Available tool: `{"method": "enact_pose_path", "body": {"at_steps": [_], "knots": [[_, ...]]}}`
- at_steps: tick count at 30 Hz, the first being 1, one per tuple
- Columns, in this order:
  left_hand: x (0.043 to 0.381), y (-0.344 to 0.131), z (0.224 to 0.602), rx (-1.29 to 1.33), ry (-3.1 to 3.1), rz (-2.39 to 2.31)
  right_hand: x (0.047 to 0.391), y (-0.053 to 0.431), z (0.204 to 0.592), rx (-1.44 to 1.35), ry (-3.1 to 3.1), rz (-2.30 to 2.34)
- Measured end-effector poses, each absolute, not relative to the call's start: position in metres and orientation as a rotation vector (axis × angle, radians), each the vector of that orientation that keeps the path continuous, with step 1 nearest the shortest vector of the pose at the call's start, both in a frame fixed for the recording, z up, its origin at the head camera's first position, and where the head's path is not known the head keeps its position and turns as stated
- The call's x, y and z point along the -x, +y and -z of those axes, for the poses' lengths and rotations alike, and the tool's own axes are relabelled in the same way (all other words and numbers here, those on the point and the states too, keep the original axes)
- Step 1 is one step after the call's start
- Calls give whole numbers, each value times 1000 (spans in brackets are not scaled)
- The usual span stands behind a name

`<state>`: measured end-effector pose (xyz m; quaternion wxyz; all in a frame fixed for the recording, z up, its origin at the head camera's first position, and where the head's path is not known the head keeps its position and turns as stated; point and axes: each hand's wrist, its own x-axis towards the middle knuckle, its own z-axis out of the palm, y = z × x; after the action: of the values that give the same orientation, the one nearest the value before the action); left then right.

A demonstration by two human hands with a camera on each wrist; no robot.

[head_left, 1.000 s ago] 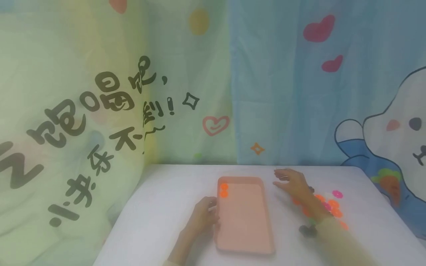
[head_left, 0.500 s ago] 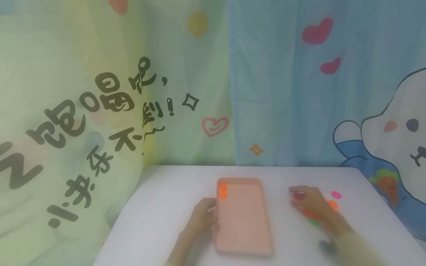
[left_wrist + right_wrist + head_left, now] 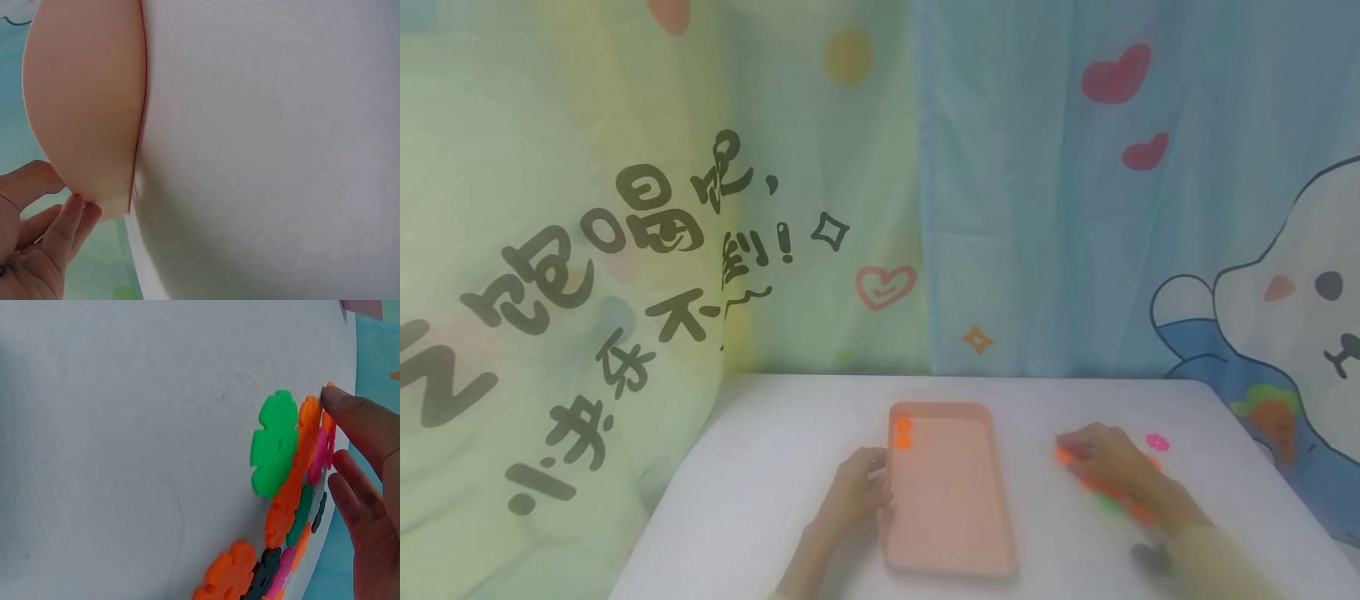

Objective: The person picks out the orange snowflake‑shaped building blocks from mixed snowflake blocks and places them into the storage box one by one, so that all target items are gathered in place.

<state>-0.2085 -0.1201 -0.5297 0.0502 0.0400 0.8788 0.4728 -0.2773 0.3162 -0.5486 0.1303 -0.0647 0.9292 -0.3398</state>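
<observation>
A shallow pink tray (image 3: pixel 947 500) lies on the white table (image 3: pixel 775 467). My left hand (image 3: pixel 859 483) holds its left rim; in the left wrist view, thumb and fingertips meet the tray wall (image 3: pixel 87 100). Two orange flower-shaped plastic discs (image 3: pixel 902 433) are in the tray's far left corner. My right hand (image 3: pixel 1108 458) is over a loose cluster of notched discs. In the right wrist view its thumb touches an orange disc (image 3: pixel 329 415), with the other fingers spread apart from the thumb. Beneath the hand a pink disc (image 3: pixel 1078 451) partly shows.
The cluster also has a green disc (image 3: pixel 275 444), a black disc (image 3: pixel 262 575) and more orange ones. A single pink disc (image 3: pixel 1157 442) lies beyond the right hand. A printed curtain (image 3: pixel 1000 208) hangs behind the table's far edge.
My right hand has moved from beside the tray's far right corner, right and nearer, onto the discs, lowering slightly in the last half second. The left hand stays at the tray.
</observation>
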Motion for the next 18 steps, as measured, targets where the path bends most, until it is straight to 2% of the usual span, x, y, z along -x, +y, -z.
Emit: {"method": "enact_pose_path", "body": {"at_steps": [7,18], "knots": [[210,-121,531,-131,2708,-1413,277,317,547,178,2700,994],[210,-122,531,-165,2707,-1407,269,304,534,433,2863,947]]}}
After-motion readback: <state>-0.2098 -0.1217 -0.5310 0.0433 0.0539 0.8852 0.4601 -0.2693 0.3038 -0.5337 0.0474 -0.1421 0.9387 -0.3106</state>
